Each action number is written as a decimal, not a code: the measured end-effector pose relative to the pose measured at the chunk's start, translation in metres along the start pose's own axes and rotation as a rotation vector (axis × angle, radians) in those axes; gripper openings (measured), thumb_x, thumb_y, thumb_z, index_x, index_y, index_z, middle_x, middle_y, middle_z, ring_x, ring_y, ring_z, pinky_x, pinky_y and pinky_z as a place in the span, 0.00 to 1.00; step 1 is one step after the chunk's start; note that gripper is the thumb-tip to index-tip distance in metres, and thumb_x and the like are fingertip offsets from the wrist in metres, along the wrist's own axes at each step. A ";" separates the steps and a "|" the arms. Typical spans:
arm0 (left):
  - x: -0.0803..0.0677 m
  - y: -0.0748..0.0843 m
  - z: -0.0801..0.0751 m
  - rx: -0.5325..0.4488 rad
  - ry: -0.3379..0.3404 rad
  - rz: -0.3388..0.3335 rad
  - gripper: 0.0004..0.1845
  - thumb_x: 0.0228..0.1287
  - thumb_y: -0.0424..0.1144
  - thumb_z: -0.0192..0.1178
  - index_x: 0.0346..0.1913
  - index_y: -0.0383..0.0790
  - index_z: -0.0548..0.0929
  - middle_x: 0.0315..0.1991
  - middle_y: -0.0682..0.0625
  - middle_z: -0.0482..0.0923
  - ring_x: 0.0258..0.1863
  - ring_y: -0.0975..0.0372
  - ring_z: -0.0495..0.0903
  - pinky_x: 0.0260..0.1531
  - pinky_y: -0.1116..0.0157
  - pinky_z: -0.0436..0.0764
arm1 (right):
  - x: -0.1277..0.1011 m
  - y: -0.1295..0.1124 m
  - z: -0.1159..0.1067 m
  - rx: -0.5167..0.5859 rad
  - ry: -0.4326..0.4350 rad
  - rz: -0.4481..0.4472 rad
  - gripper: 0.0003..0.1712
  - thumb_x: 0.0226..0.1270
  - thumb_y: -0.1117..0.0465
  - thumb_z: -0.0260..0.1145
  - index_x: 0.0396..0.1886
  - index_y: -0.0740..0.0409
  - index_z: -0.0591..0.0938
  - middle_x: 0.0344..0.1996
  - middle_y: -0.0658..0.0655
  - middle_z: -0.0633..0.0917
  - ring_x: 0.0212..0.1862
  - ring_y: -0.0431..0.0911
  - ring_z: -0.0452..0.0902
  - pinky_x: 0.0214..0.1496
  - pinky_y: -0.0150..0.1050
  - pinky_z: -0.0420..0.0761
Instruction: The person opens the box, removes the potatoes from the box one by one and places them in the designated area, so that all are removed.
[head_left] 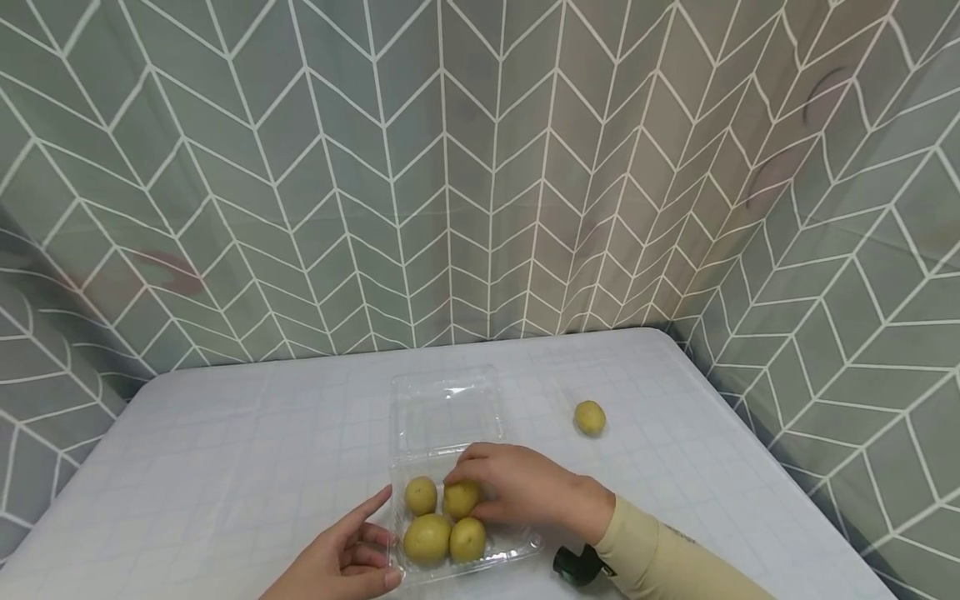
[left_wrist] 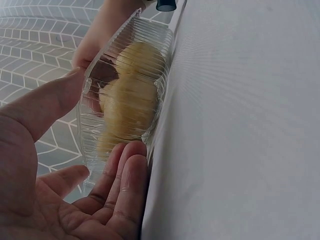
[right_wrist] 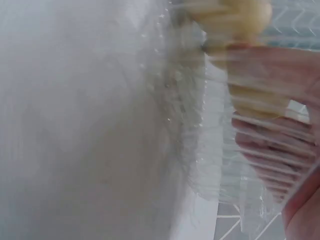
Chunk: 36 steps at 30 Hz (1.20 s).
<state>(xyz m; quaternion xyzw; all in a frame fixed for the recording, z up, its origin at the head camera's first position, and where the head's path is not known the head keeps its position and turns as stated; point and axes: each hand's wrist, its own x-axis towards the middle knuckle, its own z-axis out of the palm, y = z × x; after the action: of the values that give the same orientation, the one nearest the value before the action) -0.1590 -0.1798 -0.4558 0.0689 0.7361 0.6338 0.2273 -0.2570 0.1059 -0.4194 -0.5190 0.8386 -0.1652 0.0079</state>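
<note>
A clear plastic clamshell box (head_left: 517, 546) stands near the front of the table, its lid (head_left: 448, 417) folded back away from me. Several yellow potatoes lie inside, among them a large potato (head_left: 427, 540) at the front left. My right hand (head_left: 517, 487) reaches in over the right side and grips a potato (head_left: 461, 498) in the back row between fingers and thumb. Through the ribbed wall, the right wrist view shows this potato (right_wrist: 255, 97) blurred. My left hand (head_left: 348, 554) rests with spread, loosely straight fingers against the box's left side; its fingertips (left_wrist: 134, 150) touch the wall.
One more potato (head_left: 590, 418) lies alone on the table, right of the lid. A dark object (head_left: 577, 567), partly hidden by the right sleeve, is beside the box. White cloth (head_left: 225, 467) covers the table, and a patterned curtain (head_left: 465, 167) hangs behind it.
</note>
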 end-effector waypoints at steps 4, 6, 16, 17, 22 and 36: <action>0.001 -0.001 0.000 -0.004 -0.001 -0.008 0.51 0.61 0.40 0.71 0.78 0.34 0.48 0.48 0.44 0.76 0.44 0.53 0.79 0.41 0.67 0.82 | -0.002 0.004 -0.005 0.136 0.071 0.030 0.25 0.57 0.56 0.77 0.56 0.46 0.83 0.49 0.41 0.79 0.49 0.32 0.74 0.53 0.26 0.74; 0.001 -0.001 0.000 -0.002 0.001 -0.008 0.51 0.61 0.40 0.71 0.78 0.34 0.48 0.48 0.44 0.76 0.44 0.53 0.79 0.41 0.67 0.82 | -0.003 0.005 -0.008 0.211 0.100 0.040 0.26 0.57 0.57 0.78 0.56 0.48 0.83 0.50 0.42 0.79 0.49 0.32 0.75 0.52 0.26 0.75; 0.001 -0.002 0.000 -0.001 0.001 -0.003 0.51 0.61 0.40 0.71 0.78 0.34 0.48 0.48 0.43 0.76 0.44 0.53 0.79 0.41 0.67 0.82 | -0.010 0.011 -0.016 0.461 0.142 0.099 0.27 0.56 0.66 0.77 0.57 0.51 0.82 0.50 0.44 0.78 0.50 0.36 0.76 0.47 0.29 0.81; 0.001 -0.002 0.000 0.000 -0.001 0.001 0.51 0.62 0.39 0.71 0.78 0.33 0.47 0.48 0.43 0.75 0.44 0.53 0.79 0.41 0.67 0.82 | -0.012 0.012 -0.017 0.471 0.143 0.104 0.27 0.56 0.66 0.77 0.57 0.51 0.82 0.50 0.44 0.78 0.50 0.37 0.76 0.46 0.30 0.81; 0.002 -0.002 0.001 0.005 0.000 0.017 0.51 0.61 0.39 0.71 0.78 0.33 0.48 0.48 0.43 0.75 0.44 0.52 0.79 0.41 0.67 0.82 | -0.018 0.017 -0.026 0.460 0.180 0.120 0.28 0.54 0.64 0.79 0.57 0.50 0.82 0.50 0.44 0.79 0.49 0.38 0.77 0.46 0.32 0.82; 0.001 -0.002 0.001 0.000 0.001 0.017 0.51 0.61 0.38 0.71 0.78 0.33 0.48 0.48 0.43 0.75 0.44 0.53 0.79 0.41 0.67 0.82 | -0.042 0.043 -0.040 0.438 0.310 0.237 0.27 0.54 0.61 0.80 0.55 0.51 0.83 0.48 0.45 0.80 0.48 0.42 0.79 0.46 0.35 0.83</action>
<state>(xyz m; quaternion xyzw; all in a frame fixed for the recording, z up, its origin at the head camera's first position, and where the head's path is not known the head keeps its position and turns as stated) -0.1589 -0.1791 -0.4581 0.0750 0.7355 0.6359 0.2216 -0.2823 0.1705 -0.4004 -0.3719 0.8289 -0.4176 0.0109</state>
